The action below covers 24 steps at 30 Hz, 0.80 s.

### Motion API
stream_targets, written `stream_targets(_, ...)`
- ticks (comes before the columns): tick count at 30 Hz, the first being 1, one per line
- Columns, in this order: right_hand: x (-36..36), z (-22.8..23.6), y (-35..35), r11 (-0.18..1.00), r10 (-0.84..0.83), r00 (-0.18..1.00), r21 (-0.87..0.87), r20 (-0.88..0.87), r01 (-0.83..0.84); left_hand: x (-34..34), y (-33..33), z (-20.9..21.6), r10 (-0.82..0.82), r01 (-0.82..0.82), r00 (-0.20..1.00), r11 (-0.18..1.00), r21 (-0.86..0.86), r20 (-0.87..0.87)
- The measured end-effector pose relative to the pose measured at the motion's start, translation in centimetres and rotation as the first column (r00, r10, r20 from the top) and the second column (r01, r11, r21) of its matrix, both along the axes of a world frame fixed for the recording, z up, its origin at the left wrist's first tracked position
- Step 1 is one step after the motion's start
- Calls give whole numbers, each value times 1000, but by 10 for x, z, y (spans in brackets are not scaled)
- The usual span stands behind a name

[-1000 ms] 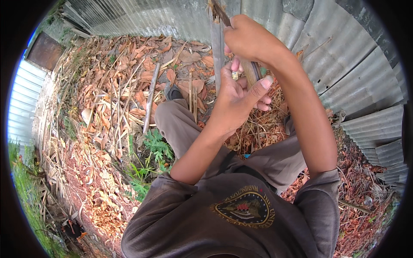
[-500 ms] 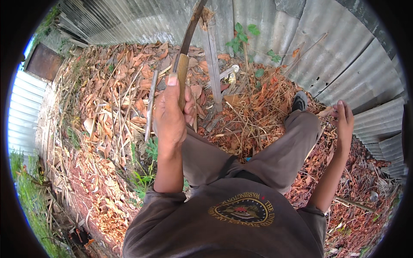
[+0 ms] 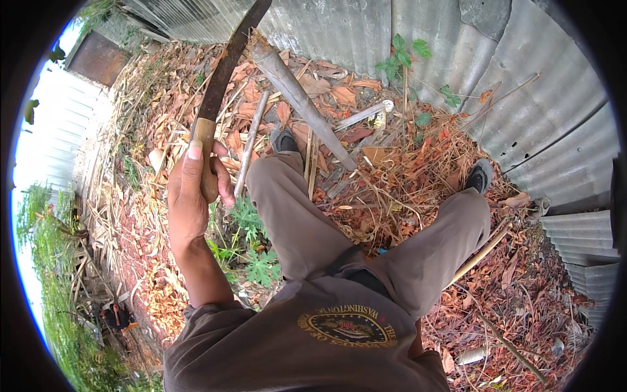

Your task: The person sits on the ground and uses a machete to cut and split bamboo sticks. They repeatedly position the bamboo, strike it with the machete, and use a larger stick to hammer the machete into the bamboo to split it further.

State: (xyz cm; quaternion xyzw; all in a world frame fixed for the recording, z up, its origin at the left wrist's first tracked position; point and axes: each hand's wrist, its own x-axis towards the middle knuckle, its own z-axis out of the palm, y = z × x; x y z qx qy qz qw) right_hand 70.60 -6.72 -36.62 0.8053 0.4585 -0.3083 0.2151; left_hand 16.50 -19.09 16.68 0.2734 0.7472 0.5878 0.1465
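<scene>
Wrapped round the wooden handle (image 3: 206,134) of a machete, my left hand (image 3: 188,199) is closed, with the thumb laid along the handle. The machete's dark, worn blade (image 3: 225,75) points up and away, slanting to the right. Close beside the blade is the splintered top of a grey bamboo pole (image 3: 300,101). The pole leans to the left, its lower end among dry leaves in front of my legs; whether the blade touches it I cannot tell. Of my right arm (image 3: 416,343) only a sliver shows beside the shirt; the right hand is out of sight.
A corrugated metal fence (image 3: 555,98) runs along the far and right sides. Dry leaves (image 3: 163,130) and loose sticks (image 3: 251,140) litter the ground. Green plants (image 3: 261,261) grow by my left leg, and a leafy sprig (image 3: 401,59) stands near the fence. My shoes (image 3: 480,175) rest among the litter.
My left hand has moved left with the machete. The bamboo pole, more upright before, now leans left. My right hand, earlier open at the right, has gone out of view.
</scene>
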Motion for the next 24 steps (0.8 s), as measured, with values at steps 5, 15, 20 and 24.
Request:
stream_targets(5, -5, 3, 1, 997, -48, 999, 57, 9, 47, 6, 2, 2, 32, -31, 999, 999, -8, 9)
stream_targets(15, -11, 61, 19, 575, -4, 839, 685, -544, 447, 53, 43, -21, 15, 11, 982, 991, 136, -188)
stream_targets(20, -76, 217, 73, 473, 96, 837, 765, -539, 438, 70, 57, -43, 68, -20, 907, 993, 118, -416)
stream_targets(24, -94, 281, 106, 417, 299, 745, 784, -596, 460, 72, 60, -51, 105, -16, 885, 980, 196, -453)
